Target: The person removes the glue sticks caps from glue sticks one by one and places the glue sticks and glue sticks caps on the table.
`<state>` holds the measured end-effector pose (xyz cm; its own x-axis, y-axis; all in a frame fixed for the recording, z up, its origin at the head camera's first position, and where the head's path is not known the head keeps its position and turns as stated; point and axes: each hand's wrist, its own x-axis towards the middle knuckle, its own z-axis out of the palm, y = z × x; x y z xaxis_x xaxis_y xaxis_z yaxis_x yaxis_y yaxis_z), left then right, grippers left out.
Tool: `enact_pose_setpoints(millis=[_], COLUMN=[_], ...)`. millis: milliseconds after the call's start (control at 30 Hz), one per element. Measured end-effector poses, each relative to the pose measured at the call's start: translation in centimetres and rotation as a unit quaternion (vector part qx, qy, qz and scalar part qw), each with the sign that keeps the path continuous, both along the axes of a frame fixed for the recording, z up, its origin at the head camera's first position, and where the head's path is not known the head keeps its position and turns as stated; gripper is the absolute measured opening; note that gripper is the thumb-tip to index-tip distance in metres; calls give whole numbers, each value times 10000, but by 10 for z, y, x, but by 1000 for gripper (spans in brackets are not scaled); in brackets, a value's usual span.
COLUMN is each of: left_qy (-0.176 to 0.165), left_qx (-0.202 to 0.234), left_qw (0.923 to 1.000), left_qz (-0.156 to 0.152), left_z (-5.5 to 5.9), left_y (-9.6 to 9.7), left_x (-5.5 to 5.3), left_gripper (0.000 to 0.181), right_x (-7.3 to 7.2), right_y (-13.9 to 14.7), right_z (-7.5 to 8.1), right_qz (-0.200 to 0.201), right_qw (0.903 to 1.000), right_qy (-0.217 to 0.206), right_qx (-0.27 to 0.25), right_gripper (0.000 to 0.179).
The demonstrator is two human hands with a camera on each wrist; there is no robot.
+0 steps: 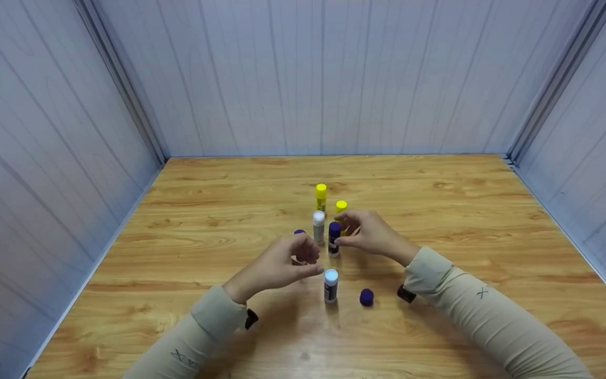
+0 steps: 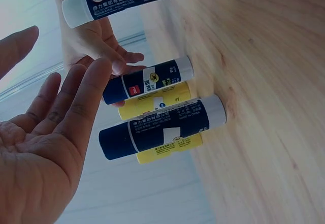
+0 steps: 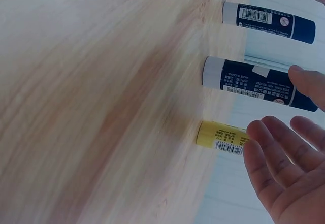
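My right hand (image 1: 374, 232) is at a dark-blue capped glue stick (image 1: 334, 239) that stands upright, its thumb overlapping the stick's side. Its fingers are spread loosely behind, in front of a yellow glue stick (image 3: 221, 136). My left hand (image 1: 282, 263) hovers with relaxed, parted fingers and holds nothing. Just right of its thumb stands a glue stick with a white top (image 1: 331, 286) and a dark-blue label. Another dark-blue glue stick (image 2: 162, 127) stands behind the left hand, mostly hidden in the head view.
A dark-blue cap (image 1: 366, 297) lies on the wooden table (image 1: 219, 195) to the front right. A white glue stick (image 1: 319, 227) and a yellow-capped one (image 1: 321, 197) stand farther back. Pale panels (image 1: 303, 79) enclose the table's back and sides.
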<state>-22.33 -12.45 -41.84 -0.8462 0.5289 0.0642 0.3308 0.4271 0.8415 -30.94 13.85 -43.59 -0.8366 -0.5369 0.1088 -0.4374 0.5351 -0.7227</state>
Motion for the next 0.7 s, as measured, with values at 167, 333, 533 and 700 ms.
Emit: enact_pose_setpoints(millis=[167, 333, 533, 700], left_qy=[136, 145, 143, 211], left_qx=[30, 248, 357, 411], left_qw=[9999, 9996, 9993, 9989], left_qz=[-19, -59, -18, 66], left_z=[3, 6, 10, 16], left_y=[2, 3, 4, 4], left_x=[-1, -3, -7, -11], left_gripper=[21, 21, 21, 21], right_x=[0, -2, -2, 0], right_y=[-2, -3, -3, -1], right_z=[-1, -3, -3, 2], right_qz=[20, 153, 194, 135], right_qw=[10000, 9998, 9996, 9994], right_qy=[12, 71, 150, 167], right_qx=[-47, -134, -132, -256], right_gripper=[43, 37, 27, 22])
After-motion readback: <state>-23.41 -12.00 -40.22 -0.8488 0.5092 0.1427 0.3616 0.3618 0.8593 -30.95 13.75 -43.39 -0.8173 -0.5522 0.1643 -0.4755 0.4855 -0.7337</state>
